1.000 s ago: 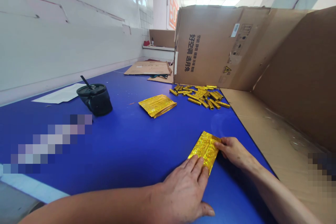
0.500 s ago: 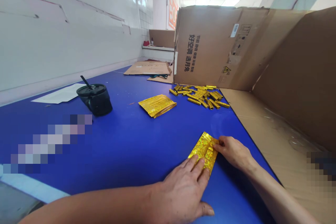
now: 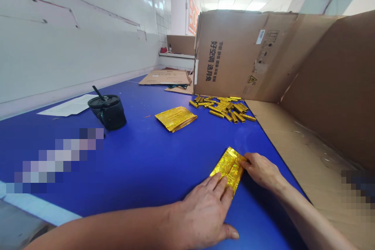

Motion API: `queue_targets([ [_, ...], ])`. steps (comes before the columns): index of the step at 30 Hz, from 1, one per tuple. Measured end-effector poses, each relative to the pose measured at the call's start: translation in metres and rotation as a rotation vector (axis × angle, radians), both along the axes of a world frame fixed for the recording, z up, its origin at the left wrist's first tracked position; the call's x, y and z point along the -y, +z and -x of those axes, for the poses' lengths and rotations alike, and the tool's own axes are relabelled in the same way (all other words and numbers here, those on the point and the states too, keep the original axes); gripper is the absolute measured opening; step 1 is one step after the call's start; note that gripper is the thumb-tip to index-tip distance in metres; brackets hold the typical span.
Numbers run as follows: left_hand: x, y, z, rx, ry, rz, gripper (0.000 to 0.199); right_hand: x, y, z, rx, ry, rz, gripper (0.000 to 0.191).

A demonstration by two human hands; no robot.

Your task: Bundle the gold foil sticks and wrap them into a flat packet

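A shiny gold foil packet [image 3: 228,161] lies flat on the blue table [image 3: 140,175]. My left hand [image 3: 206,211] rests on its near part, fingers spread and the thumb apart. At the packet's right edge, my right hand [image 3: 260,168] pinches the foil between thumb and fingers. A stack of flat gold foil packets [image 3: 175,118] sits farther back, left of the hands. Behind it to the right is a loose pile of several small rolled gold pieces [image 3: 224,106].
A dark lidded mug [image 3: 109,113] with a stick in it stands at the left, beside a white paper sheet [image 3: 66,106]. Flattened cardboard [image 3: 164,77] lies at the back. A large cardboard box [image 3: 234,54] borders the table's back and right side.
The view has shifted very slightly. Both hands remain at the same foil packet, in nearly the same pose.
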State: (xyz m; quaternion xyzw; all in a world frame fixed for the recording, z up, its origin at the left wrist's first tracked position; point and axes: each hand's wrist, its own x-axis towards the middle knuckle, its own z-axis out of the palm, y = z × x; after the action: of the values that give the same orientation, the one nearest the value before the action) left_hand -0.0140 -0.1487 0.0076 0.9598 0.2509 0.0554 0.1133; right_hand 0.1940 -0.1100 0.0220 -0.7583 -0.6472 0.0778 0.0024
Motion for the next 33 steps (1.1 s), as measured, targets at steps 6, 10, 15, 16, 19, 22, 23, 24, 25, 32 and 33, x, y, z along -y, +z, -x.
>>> queue_targets([
  [6, 0.0, 0.001, 0.0, 0.005, -0.012, -0.009, 0.07, -0.002, -0.001, -0.003, -0.107, -0.011, -0.006, 0.031],
  [10, 0.0, 0.002, 0.0, 0.0, -0.01, 0.008, 0.07, -0.003, -0.001, -0.002, -0.042, -0.015, 0.003, 0.03],
  [15, 0.0, 0.001, -0.001, 0.012, -0.004, 0.003, 0.071, -0.003, 0.0, 0.001, 0.0, -0.02, 0.013, 0.03],
  [16, 0.0, 0.001, -0.001, 0.014, -0.005, -0.001, 0.071, -0.003, 0.001, 0.002, 0.009, -0.02, 0.014, 0.031],
  [19, 0.0, 0.003, 0.0, 0.015, -0.023, 0.003, 0.07, 0.001, 0.003, 0.005, 0.078, -0.042, -0.013, 0.03],
  [22, -0.001, 0.004, 0.001, 0.013, -0.019, 0.012, 0.07, 0.007, 0.004, 0.01, 0.127, -0.041, -0.153, 0.027],
  [23, -0.001, 0.004, 0.001, 0.009, -0.019, 0.015, 0.07, 0.008, 0.004, 0.013, 0.098, 0.007, -0.208, 0.029],
  [24, -0.001, 0.004, 0.0, 0.007, -0.022, 0.018, 0.07, 0.01, 0.003, 0.015, 0.043, 0.089, -0.247, 0.032],
  [25, -0.002, 0.004, 0.0, 0.007, -0.027, 0.019, 0.072, 0.012, 0.002, 0.018, -0.028, 0.195, -0.257, 0.035],
  [32, 0.001, 0.008, -0.003, 0.014, 0.007, 0.056, 0.07, 0.018, -0.014, 0.029, -0.192, 0.547, 0.025, 0.067],
  [33, 0.002, 0.01, -0.003, 0.012, 0.013, 0.064, 0.071, 0.017, -0.015, 0.029, -0.184, 0.557, 0.035, 0.068],
])
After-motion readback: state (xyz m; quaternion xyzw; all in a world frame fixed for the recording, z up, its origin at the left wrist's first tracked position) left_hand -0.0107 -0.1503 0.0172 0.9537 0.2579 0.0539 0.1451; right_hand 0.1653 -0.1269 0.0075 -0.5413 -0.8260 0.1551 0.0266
